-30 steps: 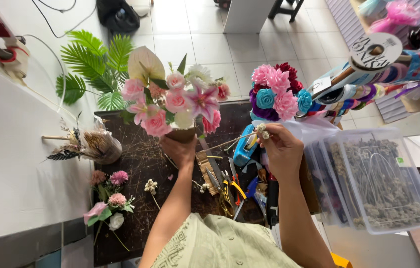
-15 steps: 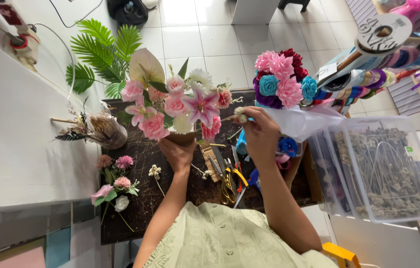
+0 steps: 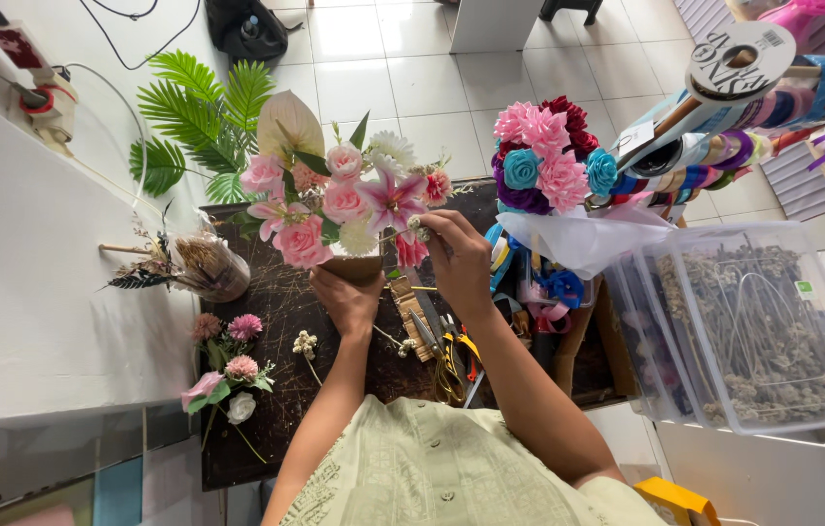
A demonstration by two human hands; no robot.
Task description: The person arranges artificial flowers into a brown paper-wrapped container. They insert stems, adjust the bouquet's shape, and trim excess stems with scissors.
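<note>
My left hand (image 3: 346, 295) grips the base of a pink and white artificial flower arrangement (image 3: 339, 200) and holds it upright above the dark work table (image 3: 266, 390). My right hand (image 3: 458, 258) pinches a small white flower sprig (image 3: 418, 228) and presses it into the right side of the arrangement, beside a pink lily. Both forearms reach up from a pale green shirt at the bottom of the view.
A bouquet of pink, blue, purple and red paper roses (image 3: 544, 161) stands to the right. Loose flowers (image 3: 227, 360), pliers and tools (image 3: 446, 351) lie on the table. Clear plastic bins of dried stems (image 3: 763, 321), ribbon spools (image 3: 744, 107), green fern leaves (image 3: 203, 117).
My right hand moved left from the tool area with the small sprig and now reaches the arrangement's right side. My left hand kept holding the arrangement.
</note>
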